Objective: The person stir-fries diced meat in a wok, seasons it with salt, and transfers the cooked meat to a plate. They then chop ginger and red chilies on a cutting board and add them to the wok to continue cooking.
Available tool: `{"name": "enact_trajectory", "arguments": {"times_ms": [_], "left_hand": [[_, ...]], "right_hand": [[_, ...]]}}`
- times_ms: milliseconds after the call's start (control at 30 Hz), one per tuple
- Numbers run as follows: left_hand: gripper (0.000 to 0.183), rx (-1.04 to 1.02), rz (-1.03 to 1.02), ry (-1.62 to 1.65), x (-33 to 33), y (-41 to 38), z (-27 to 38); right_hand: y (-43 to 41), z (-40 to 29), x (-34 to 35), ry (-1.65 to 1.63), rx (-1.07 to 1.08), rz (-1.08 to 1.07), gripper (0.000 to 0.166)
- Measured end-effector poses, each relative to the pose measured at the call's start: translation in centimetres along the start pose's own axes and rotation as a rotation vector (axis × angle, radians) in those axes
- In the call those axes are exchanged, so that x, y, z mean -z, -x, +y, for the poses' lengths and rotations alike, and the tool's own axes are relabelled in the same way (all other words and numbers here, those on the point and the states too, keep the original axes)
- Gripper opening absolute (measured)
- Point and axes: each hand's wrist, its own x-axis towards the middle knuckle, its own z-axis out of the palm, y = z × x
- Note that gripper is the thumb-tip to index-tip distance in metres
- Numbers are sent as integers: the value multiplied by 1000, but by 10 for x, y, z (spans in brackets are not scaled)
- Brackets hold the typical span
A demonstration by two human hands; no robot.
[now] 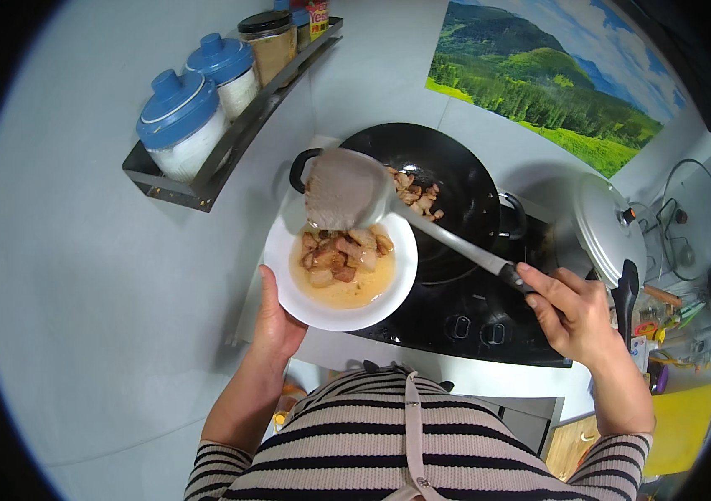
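Note:
My left hand (pixel 277 322) grips the near left rim of a white plate (pixel 402 275), its thumb along the edge. Browned meat pieces (pixel 346 253) sit in amber liquid on that plate. In my right hand (pixel 571 310) is the dark handle of a metal wok spatula (pixel 352 188), its broad blade over the plate's far edge and partly hiding it. Behind the plate, a black two-handled wok (pixel 462 169) stands on the stove and holds more meat pieces (pixel 418 197). The spatula's shaft passes in front of the wok.
A black gas stove (pixel 437 319) with two knobs lies under the wok. To the right is a silver pressure cooker (pixel 606 225), with a glass lid (pixel 694 219) beyond. A wall shelf (pixel 224 150) at upper left carries jars with blue lids (pixel 180 106). A yellow board (pixel 681 432) stands lower right.

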Motion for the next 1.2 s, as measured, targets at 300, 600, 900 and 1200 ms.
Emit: {"name": "enact_trajectory", "arguments": {"times_ms": [300,600,900,1200], "left_hand": [[90,-62,28,13,13,-2,-3],[80,-129,83,81,44,17,-5],[77,-155,134,80,45,29,-4],[79,-155,114,78,42,26,-4]], "right_hand": [[-26,54,14,-938,-866,-389,32],[-85,104,9,-316,-794,-853,43],[-125,119,2,-217,-792,-1060,42],[-84,128,-95,-494,-813,-651,44]]}}
